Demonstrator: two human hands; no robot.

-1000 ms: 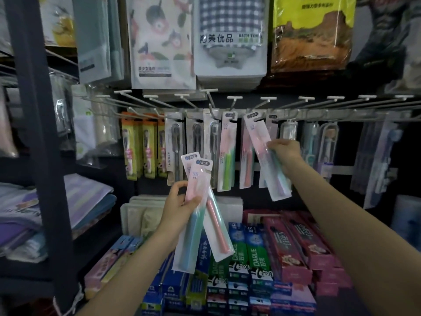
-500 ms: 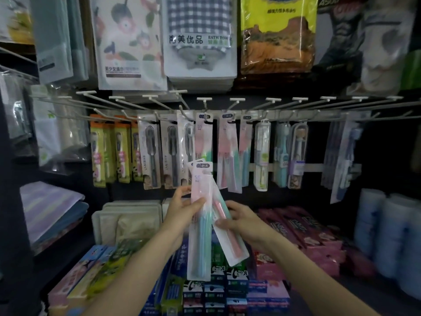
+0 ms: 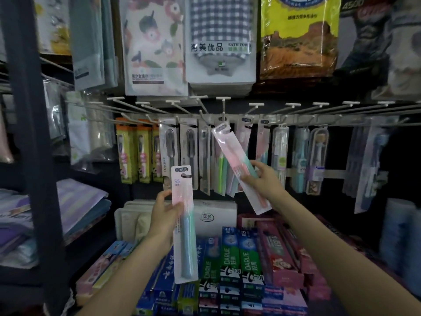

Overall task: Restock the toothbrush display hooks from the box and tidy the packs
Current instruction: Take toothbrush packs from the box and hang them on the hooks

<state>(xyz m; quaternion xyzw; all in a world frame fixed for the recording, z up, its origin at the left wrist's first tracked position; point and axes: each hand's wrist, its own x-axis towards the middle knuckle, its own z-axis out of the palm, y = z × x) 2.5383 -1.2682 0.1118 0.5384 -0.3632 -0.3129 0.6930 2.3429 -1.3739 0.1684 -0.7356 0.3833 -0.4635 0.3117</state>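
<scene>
My left hand [image 3: 165, 215] grips a pink and teal toothbrush pack [image 3: 185, 238], held upright in front of the lower shelf. My right hand [image 3: 262, 181] holds a second pink toothbrush pack [image 3: 230, 153] by its lower half, tilted with its top end up near the middle display hooks [image 3: 223, 106]. The hook rail carries hanging toothbrush packs: yellow ones [image 3: 126, 151] at the left, grey ones [image 3: 169, 147] beside them, pink and clear ones to the right. No box is in view.
Toothpaste boxes [image 3: 230, 254] fill the shelf below my arms. Towel packs [image 3: 219, 39] hang above the hooks. A dark upright post [image 3: 29, 133] stands at the left, folded cloth [image 3: 77, 206] behind it. White rolls [image 3: 398, 233] sit at the lower right.
My right hand took one of the two packs from my left hand and raised it up and right toward the middle hooks. My left hand now holds a single pack.
</scene>
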